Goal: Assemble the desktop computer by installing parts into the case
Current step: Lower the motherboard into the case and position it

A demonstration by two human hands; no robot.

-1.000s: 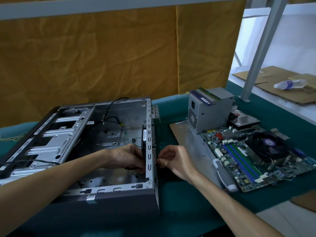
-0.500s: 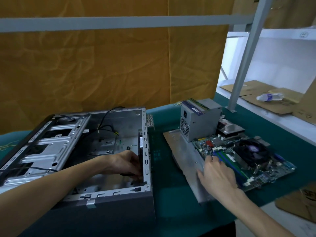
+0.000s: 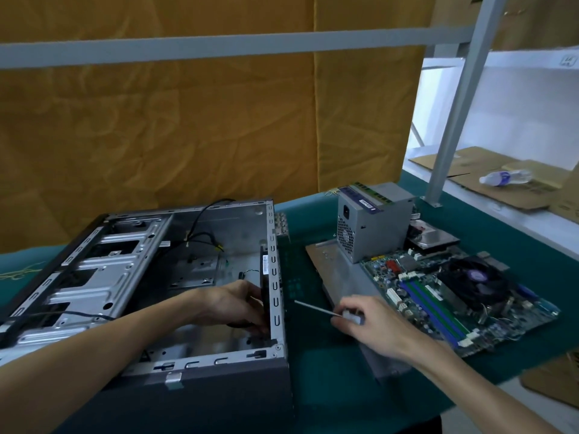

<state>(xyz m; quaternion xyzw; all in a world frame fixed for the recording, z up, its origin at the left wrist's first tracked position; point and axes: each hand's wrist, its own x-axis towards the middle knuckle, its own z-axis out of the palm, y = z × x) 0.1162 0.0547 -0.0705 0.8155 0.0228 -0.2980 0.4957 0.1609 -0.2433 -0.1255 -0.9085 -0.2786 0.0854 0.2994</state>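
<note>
An open grey computer case [image 3: 103,270] lies on its side on the green mat. Inside it, my left hand [image 3: 233,303] holds a black case fan [image 3: 263,277] against the rear wall. Just right of the case, my right hand [image 3: 369,324] grips a screwdriver [image 3: 316,309] by its white handle, and the shaft points left toward the rear wall. A motherboard [image 3: 438,296] with a black CPU cooler lies to the right, behind my right hand.
A grey power supply [image 3: 372,223] stands on a metal side panel [image 3: 341,270] behind the motherboard, with a hard drive [image 3: 434,239] beside it. A metal shelf post [image 3: 451,120], flattened cardboard [image 3: 488,180] and a water bottle [image 3: 504,177] are at the right.
My right hand left the case's rear wall, reached to the motherboard side, picked up the screwdriver and brought it back toward the case. My left hand stayed on the fan.
</note>
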